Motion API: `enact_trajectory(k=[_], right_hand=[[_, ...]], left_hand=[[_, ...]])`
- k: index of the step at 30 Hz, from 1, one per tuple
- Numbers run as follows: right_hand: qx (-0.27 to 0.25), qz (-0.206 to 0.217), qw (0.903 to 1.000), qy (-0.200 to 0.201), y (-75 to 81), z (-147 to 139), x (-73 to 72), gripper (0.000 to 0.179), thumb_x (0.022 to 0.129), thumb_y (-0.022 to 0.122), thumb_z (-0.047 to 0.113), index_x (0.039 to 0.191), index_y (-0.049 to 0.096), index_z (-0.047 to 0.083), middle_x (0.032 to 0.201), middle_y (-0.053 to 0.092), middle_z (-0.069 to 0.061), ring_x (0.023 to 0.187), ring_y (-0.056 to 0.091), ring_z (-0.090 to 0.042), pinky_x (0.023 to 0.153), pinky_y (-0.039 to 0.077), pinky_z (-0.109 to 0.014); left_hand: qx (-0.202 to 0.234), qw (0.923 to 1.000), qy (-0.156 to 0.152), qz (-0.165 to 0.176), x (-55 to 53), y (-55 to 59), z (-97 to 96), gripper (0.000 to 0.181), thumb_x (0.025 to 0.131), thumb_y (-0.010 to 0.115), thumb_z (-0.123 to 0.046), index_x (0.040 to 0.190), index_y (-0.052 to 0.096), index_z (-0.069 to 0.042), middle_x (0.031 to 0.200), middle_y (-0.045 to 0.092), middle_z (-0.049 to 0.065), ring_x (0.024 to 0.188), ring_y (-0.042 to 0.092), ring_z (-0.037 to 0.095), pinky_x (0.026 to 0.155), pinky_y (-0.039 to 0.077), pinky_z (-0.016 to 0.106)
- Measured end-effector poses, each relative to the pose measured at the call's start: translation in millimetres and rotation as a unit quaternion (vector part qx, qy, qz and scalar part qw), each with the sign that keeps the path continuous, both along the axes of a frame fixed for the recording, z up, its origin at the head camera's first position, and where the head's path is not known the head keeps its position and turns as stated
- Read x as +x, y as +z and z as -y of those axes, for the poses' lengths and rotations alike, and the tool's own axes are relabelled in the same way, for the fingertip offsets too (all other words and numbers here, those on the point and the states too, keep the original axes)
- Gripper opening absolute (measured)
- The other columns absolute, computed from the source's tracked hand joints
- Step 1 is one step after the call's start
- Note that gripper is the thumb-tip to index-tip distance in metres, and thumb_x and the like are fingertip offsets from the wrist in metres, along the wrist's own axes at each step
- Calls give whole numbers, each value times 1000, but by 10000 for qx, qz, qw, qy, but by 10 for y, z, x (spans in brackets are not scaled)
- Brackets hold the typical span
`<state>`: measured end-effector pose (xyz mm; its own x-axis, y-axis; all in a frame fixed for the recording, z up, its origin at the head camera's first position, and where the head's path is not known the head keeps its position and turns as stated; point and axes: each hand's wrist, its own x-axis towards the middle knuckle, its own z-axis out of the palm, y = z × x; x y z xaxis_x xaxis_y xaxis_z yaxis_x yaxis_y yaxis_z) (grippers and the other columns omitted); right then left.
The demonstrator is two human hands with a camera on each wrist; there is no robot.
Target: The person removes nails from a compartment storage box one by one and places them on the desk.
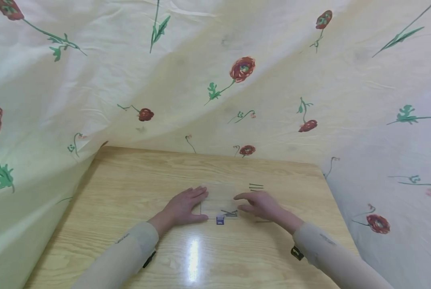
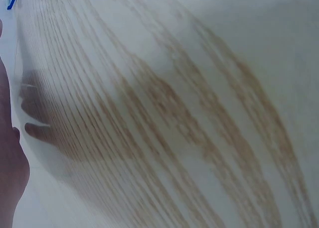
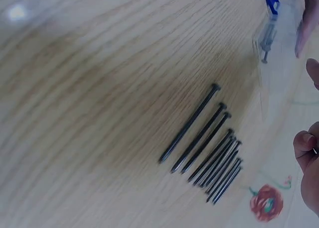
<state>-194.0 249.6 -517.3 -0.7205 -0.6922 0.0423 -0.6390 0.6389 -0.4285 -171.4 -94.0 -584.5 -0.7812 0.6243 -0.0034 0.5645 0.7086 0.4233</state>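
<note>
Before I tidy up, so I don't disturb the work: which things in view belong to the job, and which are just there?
Likely the job:
left hand, beside the clear case
blue clasp
nails at the case's near side
row of nails
right hand

Likely just surroundings:
wooden table
flowered cloth

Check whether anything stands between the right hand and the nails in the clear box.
The clear box itself may: its right edge lies between the right hand and the nails in it. I cannot tell whether its top is open. Nothing else visible stands in between.
</note>
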Motion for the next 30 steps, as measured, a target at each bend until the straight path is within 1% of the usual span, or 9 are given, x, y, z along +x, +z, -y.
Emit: enact_trajectory(k=[4, 6, 9, 12, 15, 17, 20, 24, 30], right_hand=[[254, 6, 9993, 257, 19, 97, -19, 34, 97, 82, 22, 130, 78, 18, 66, 43, 18, 59, 32, 3, 51, 29, -17], [291, 99, 9990, 315, 25, 135, -27, 34, 97, 82, 21, 130, 78, 18, 69, 56, 15, 59, 34, 4, 52, 31, -16], [390, 262, 9981, 402, 14, 179, -44, 33, 98, 80, 20, 131, 78, 18, 91, 78, 6, 60, 39, 4, 55, 37, -16], [474, 374, 9966, 557, -17, 210, -58, 32, 99, 79, 20, 131, 78, 19, 116, 81, 0, 58, 43, 4, 56, 41, -17], [519, 298, 9950, 805, -53, 220, -61, 31, 99, 79, 20, 130, 78, 18, 117, 81, 1, 65, 59, 2, 63, 54, -20], [573, 169, 9931, 1007, -75, 221, -61, 30, 99, 79, 19, 128, 78, 18, 119, 81, 2, 81, 73, -4, 75, 62, -26], [647, -58, 9897, 1274, -104, 231, -62, 27, 98, 80, 16, 125, 79, 17, 120, 80, 3, 104, 77, -12, 89, 65, -32], [646, -238, 9851, 1579, -113, 259, -61, 25, 96, 80, 12, 121, 81, 15, 115, 81, 2, 103, 78, -13, 86, 65, -31], [879, -306, 9794, 1794, -109, 300, -92, 25, 96, 81, 14, 122, 81, 15, 115, 81, 4, 103, 77, -10, 88, 64, -28]], left_hand=[[-4, 10000, -6, -52, -7, -12, -6, 93, 98, 57, -74, 168, 37, -15, 176, 28, 2, 163, 25, 20, 134, 21, 43], [-4, 10000, -2, -76, -11, -18, -6, 93, 98, 57, -74, 168, 37, -15, 176, 28, 2, 163, 25, 20, 134, 21, 43], [1, 10000, -2, -78, -14, -21, -4, 93, 98, 57, -74, 168, 37, -15, 176, 28, 2, 163, 25, 19, 134, 20, 43], [28, 10000, 1, -58, -14, -25, 1, 93, 98, 58, -73, 168, 37, -15, 176, 28, 2, 163, 25, 20, 134, 20, 43], [33, 10000, 3, -37, -16, -31, 2, 93, 98, 58, -73, 168, 37, -15, 176, 28, 2, 163, 25, 19, 134, 20, 43], [30, 10000, 5, -23, -18, -33, 4, 93, 98, 57, -74, 168, 37, -15, 176, 28, 2, 163, 25, 19, 134, 20, 43], [5, 10000, 11, -36, -22, -31, 7, 93, 98, 57, -74, 168, 37, -16, 176, 28, 1, 163, 25, 20, 134, 21, 43], [51, 10000, -2, -78, -30, -33, 13, 92, 98, 58, -73, 167, 38, -16, 176, 29, 2, 162, 26, 20, 134, 21, 43], [128, 9999, -6, -59, -34, -51, 17, 92, 98, 58, -73, 167, 38, -16, 176, 29, 1, 162, 26, 20, 134, 21, 42]])
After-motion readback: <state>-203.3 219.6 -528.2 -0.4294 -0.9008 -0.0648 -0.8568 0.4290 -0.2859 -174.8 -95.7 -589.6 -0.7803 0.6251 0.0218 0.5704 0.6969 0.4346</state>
